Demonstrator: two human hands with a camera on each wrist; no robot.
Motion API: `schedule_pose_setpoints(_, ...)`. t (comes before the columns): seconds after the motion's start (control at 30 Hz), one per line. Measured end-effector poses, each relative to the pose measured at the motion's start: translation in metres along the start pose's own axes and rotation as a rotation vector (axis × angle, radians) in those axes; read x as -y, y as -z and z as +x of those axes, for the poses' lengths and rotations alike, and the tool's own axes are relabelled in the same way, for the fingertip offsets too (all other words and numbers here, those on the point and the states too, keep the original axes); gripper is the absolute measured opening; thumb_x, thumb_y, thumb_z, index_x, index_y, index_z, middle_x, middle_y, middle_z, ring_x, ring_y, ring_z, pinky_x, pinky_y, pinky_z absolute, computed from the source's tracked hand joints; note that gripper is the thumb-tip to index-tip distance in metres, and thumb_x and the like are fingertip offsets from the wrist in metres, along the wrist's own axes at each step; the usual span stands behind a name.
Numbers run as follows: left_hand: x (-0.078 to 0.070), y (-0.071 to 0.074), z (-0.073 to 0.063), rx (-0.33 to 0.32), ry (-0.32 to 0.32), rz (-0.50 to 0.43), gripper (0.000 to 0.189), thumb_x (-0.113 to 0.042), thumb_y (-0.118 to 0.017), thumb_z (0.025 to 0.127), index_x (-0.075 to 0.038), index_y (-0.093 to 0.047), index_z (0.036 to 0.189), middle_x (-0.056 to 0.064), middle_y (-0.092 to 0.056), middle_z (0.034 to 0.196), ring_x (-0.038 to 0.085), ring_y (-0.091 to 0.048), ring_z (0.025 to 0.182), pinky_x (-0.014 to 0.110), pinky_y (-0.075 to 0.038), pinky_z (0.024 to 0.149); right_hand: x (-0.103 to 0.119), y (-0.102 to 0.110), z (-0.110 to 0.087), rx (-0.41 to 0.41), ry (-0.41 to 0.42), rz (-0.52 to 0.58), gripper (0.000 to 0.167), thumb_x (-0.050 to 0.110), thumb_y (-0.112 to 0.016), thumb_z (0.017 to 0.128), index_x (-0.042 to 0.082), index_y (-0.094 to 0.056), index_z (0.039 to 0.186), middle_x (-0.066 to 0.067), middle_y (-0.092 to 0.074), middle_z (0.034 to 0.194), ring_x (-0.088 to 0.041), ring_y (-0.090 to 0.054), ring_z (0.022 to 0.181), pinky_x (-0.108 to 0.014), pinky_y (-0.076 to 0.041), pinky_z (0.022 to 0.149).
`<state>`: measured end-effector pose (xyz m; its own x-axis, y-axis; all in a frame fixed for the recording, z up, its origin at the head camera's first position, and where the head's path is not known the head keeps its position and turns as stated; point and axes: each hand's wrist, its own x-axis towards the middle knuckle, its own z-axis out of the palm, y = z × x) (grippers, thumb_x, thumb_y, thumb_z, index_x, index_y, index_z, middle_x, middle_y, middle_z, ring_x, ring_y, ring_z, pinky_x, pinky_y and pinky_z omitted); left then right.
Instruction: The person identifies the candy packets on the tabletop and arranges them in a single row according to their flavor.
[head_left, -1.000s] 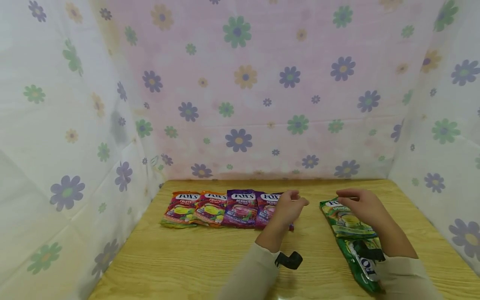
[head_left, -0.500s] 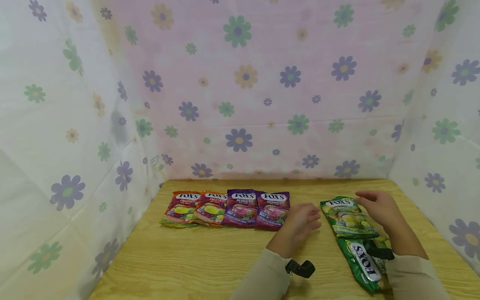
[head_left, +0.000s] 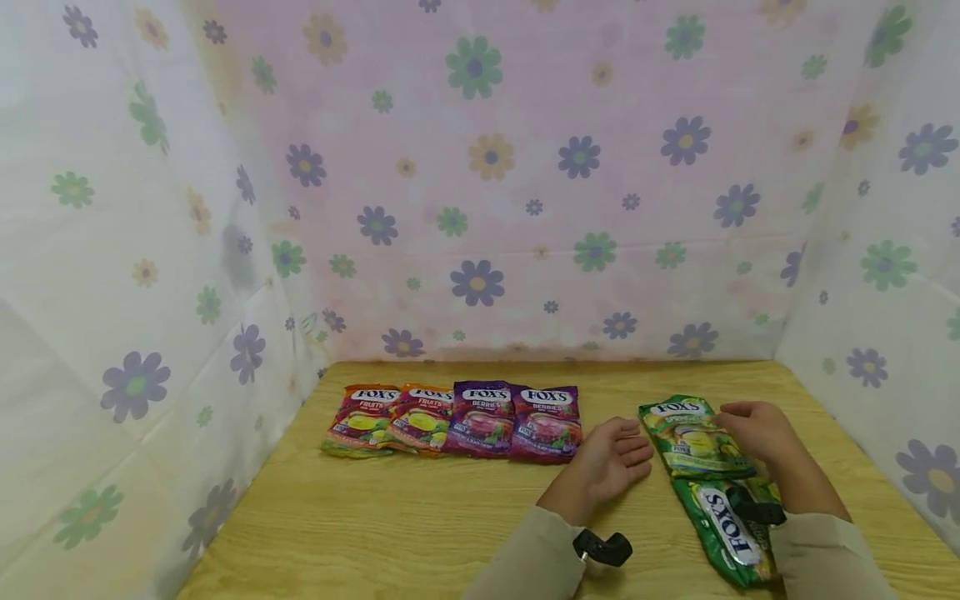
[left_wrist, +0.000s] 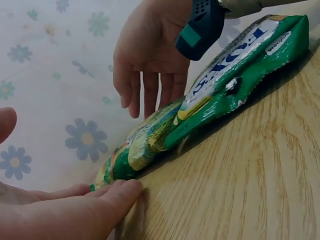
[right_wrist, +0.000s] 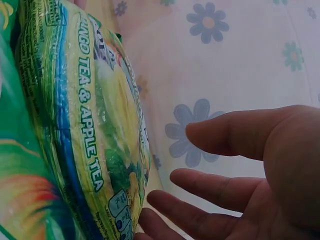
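Observation:
A light-green FOX'S candy bag (head_left: 693,442) lies face up at the right, its lower edge against a dark-green FOX'S bag (head_left: 726,533) printed sideways. My left hand (head_left: 606,465) is held beside the upper bag's left edge, fingers extended, palm turned toward it. In the left wrist view the left fingers (left_wrist: 117,192) are close to the bag's end; contact is hard to tell. At the opposite edge is my right hand (head_left: 765,437). The right wrist view shows its thumb and fingers (right_wrist: 200,215) spread beside the bag, gripping nothing.
Left of my hands, two orange Fruits bags (head_left: 423,421) and two purple Berries bags (head_left: 546,425) form an overlapping row on the wooden table (head_left: 375,525). Flowered cloth (head_left: 525,183) encloses the table at the back and both sides.
My left hand has moved right and nearer me, from over the purple bag to beside the green one. My right hand has shifted right and down, uncovering the green bag's top. The bags look unmoved.

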<state>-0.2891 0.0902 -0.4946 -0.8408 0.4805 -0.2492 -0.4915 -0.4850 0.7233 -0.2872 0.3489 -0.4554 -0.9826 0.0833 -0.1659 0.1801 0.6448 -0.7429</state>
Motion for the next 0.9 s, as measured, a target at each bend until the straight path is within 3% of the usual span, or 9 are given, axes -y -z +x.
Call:
schedule_pose_setpoints(0.27, -0.0011, 0.0009, -0.0004, 0.077, -0.010, -0.036, 0.080, -0.029, -0.063, 0.098, 0.011, -0.026, 0.157, 0.036, -0.029, 0.161, 0.050, -0.029, 0.152, 0.059, -0.023, 0.126, -0.0049, -0.0017, 0.0016, -0.004, 0.007, -0.024, 0.065, 0.032, -0.052, 0.105, -0.019, -0.042, 0.145, -0.044, -0.037, 0.148, -0.061, -0.042, 0.131, -0.065, -0.047, 0.101)
schedule_pose_setpoints(0.53, -0.0023, 0.0019, -0.0018, 0.099, -0.003, -0.034, 0.072, -0.027, -0.061, 0.099, 0.008, -0.033, 0.155, 0.038, -0.035, 0.157, 0.050, -0.034, 0.149, 0.057, -0.024, 0.126, -0.0036, -0.0045, 0.0003, -0.014, 0.063, -0.011, 0.056, 0.022, -0.052, 0.106, -0.019, -0.045, 0.144, -0.045, -0.038, 0.148, -0.061, -0.043, 0.130, -0.062, -0.050, 0.097)
schedule_pose_setpoints(0.6, -0.0021, 0.0024, -0.0010, 0.092, -0.006, -0.025, 0.071, -0.027, -0.061, 0.098, 0.009, -0.034, 0.154, 0.038, -0.037, 0.156, 0.051, -0.035, 0.149, 0.058, -0.024, 0.126, -0.0018, -0.0046, -0.0018, -0.015, 0.077, -0.012, 0.055, 0.021, -0.051, 0.106, -0.019, -0.045, 0.143, -0.045, -0.039, 0.147, -0.057, -0.051, 0.120, -0.054, -0.054, 0.088)
schedule_pose_setpoints(0.67, -0.0025, 0.0028, -0.0009, 0.088, -0.011, -0.011, 0.072, -0.027, -0.061, 0.098, 0.009, -0.033, 0.154, 0.038, -0.037, 0.156, 0.051, -0.034, 0.149, 0.058, -0.023, 0.126, -0.0015, -0.0058, -0.0032, -0.017, 0.082, 0.004, 0.054, 0.020, -0.051, 0.106, -0.019, -0.045, 0.143, -0.044, -0.042, 0.144, -0.043, -0.061, 0.095, -0.045, -0.055, 0.075)
schedule_pose_setpoints(0.73, -0.0028, 0.0037, -0.0005, 0.082, -0.014, 0.006, 0.073, -0.027, -0.061, 0.097, 0.009, -0.033, 0.154, 0.037, -0.039, 0.156, 0.051, -0.033, 0.150, 0.058, -0.022, 0.126, -0.0016, -0.0075, -0.0040, -0.022, 0.081, 0.022, 0.054, 0.020, -0.051, 0.106, -0.019, -0.046, 0.143, -0.043, -0.049, 0.138, -0.026, -0.057, 0.070, -0.038, -0.050, 0.062)
schedule_pose_setpoints(0.8, -0.0033, 0.0045, -0.0003, 0.082, -0.014, 0.019, 0.074, -0.027, -0.060, 0.097, 0.009, -0.032, 0.155, 0.036, -0.039, 0.156, 0.051, -0.031, 0.150, 0.058, -0.022, 0.126, -0.0014, -0.0087, -0.0043, -0.023, 0.074, 0.039, 0.054, 0.020, -0.051, 0.105, -0.018, -0.046, 0.143, -0.039, -0.056, 0.130, -0.015, -0.046, 0.055, -0.036, -0.047, 0.054)
schedule_pose_setpoints(0.9, -0.0034, 0.0062, 0.0006, 0.082, -0.014, 0.025, 0.072, -0.027, -0.060, 0.097, 0.009, -0.033, 0.154, 0.034, -0.040, 0.156, 0.050, -0.033, 0.150, 0.057, -0.023, 0.126, 0.0006, -0.0085, -0.0053, -0.021, 0.069, 0.044, 0.054, 0.021, -0.051, 0.105, -0.016, -0.047, 0.144, -0.031, -0.062, 0.120, -0.012, -0.044, 0.054, -0.035, -0.047, 0.054)
